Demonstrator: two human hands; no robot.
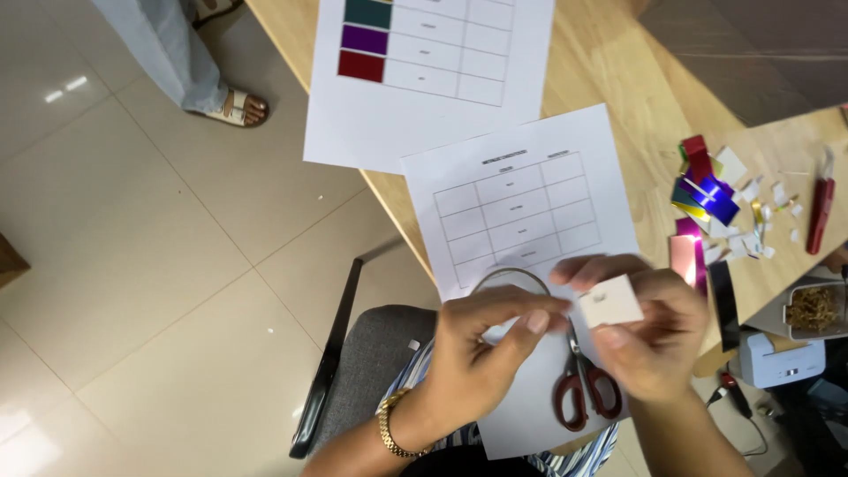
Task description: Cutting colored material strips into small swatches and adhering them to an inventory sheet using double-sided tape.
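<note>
**Ana:** Between the fingers of both hands sits a small white square of paper (610, 302). The right hand (649, 331) pinches it from below with thumb and forefinger closed on its edge, and the left hand (481, 344) brings its fingertips (536, 320) to the square's near side, closed as if peeling or picking at a corner.

**Ben:** Whether a backing layer is coming off is too small to tell. A fair judgement: the person does well to keep the right pinch firm and low, and let the left nail work one corner only.

**Ana:** Just under the fingers lie red-handled scissors (583, 389) on a printed table sheet (521, 212), with a thin ring (511, 278) beside the left fingertips.

**Ben:** Well off past the right hand, coloured foil scraps (702, 199) litter the wooden worktop (618, 79). Holding the square over the sheet would likely keep any dropped bit easy to find.
</note>
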